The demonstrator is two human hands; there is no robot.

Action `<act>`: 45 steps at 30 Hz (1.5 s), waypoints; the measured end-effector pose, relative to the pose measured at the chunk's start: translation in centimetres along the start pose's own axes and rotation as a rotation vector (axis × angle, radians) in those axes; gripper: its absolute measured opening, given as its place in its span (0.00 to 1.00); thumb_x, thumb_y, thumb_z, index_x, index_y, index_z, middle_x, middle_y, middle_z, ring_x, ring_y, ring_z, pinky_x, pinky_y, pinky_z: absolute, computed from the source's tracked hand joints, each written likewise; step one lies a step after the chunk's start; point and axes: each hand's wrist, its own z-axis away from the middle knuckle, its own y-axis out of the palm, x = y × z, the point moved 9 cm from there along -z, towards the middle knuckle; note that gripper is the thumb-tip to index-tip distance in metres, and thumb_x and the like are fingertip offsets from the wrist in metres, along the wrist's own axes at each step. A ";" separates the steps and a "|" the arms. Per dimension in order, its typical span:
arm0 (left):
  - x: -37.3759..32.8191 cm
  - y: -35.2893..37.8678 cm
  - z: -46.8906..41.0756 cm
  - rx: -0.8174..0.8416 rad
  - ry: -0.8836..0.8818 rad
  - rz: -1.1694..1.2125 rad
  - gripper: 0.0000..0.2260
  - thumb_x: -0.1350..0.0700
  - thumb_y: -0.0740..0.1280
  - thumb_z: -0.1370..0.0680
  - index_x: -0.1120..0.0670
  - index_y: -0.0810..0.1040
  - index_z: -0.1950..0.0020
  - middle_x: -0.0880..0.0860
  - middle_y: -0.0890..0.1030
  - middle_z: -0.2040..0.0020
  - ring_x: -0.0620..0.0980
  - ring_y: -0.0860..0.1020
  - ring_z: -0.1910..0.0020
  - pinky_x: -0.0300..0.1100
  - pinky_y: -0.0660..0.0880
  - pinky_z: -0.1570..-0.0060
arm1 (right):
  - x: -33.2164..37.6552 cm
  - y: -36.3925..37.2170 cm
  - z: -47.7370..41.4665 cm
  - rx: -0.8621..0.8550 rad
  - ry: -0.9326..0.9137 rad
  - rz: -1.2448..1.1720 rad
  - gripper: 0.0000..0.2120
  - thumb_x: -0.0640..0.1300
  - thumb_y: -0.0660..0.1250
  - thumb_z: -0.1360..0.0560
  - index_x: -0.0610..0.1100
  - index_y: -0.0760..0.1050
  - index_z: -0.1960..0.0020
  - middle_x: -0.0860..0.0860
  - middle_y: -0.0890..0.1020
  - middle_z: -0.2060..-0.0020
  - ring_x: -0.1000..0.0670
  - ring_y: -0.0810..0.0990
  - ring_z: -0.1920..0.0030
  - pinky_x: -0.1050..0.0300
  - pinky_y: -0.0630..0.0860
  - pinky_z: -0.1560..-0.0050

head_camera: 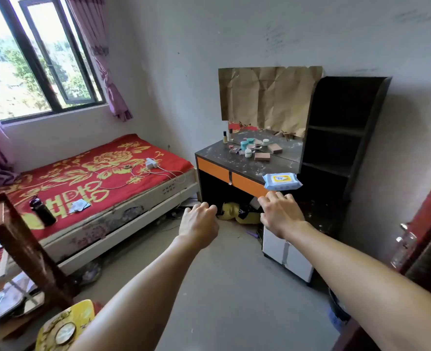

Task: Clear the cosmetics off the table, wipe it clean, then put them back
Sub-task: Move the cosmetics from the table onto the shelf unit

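Both hands empty — left hand, right hand, fingers spread, cosmetics on table well beyond

A bed with a red, gold-flowered cover stands under the dark-framed window, which is flanked by purple curtains. On the cover lie a white charger with its cable, a black bottle and a crumpled white wrapper. A dark, open shelf unit stands against the wall. A yellow bag lies on the floor.
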 end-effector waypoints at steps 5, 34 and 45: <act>3.4 0.6 -7.2 -0.018 -0.057 0.045 0.09 0.54 0.60 0.24 0.55 0.75 0.46 0.53 0.76 0.49 0.56 0.74 0.46 0.47 0.68 0.46 | -0.2 2.3 -9.3 0.022 -0.031 -0.056 0.15 0.48 0.59 0.25 0.45 0.69 0.40 0.46 0.75 0.44 0.43 0.74 0.43 0.47 0.69 0.44; 24.2 17.9 -59.0 0.049 0.037 0.238 0.08 0.53 0.61 0.26 0.53 0.75 0.50 0.50 0.77 0.53 0.53 0.77 0.52 0.44 0.71 0.57 | -4.9 22.6 -60.8 0.160 0.111 -0.098 0.16 0.51 0.59 0.24 0.48 0.68 0.38 0.46 0.75 0.41 0.45 0.73 0.40 0.47 0.70 0.42; 26.9 25.9 -79.3 0.175 0.042 0.268 0.10 0.52 0.62 0.26 0.52 0.76 0.47 0.49 0.78 0.50 0.52 0.77 0.49 0.46 0.74 0.53 | -12.2 33.4 -78.2 0.285 0.171 -0.243 0.16 0.51 0.60 0.24 0.47 0.69 0.37 0.46 0.74 0.39 0.44 0.73 0.39 0.50 0.71 0.43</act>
